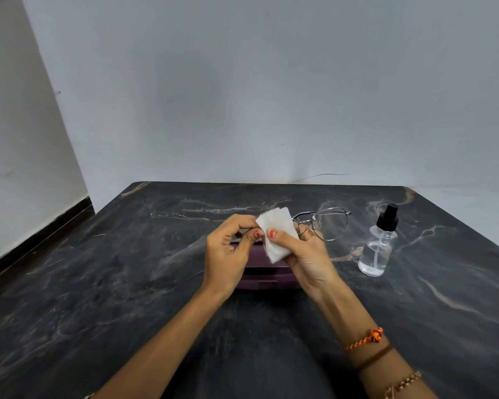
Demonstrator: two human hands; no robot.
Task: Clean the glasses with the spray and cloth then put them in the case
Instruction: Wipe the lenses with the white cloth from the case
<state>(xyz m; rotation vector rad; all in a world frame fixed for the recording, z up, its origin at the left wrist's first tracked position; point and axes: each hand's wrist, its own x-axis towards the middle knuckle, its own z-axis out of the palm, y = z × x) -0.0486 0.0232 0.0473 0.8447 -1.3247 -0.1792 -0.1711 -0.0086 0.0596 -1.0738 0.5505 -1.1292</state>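
Observation:
A folded white cloth [277, 233] is held up over the table between both hands. My right hand [306, 254] holds it with the thumb pressed on its front. My left hand [231, 251] pinches its upper left corner. Thin metal-framed glasses [327, 224] lie on the table just behind my right hand, partly hidden by it. A clear spray bottle [376, 251] with a black nozzle stands upright to the right. A dark purple case [267, 276] lies shut on the table beneath my hands, largely covered by them.
The dark marbled table [127, 283] reaches to a grey wall at the back. Its left edge drops off beside a white wall with a dark skirting. A thin wire [320, 177] runs along the wall behind the table.

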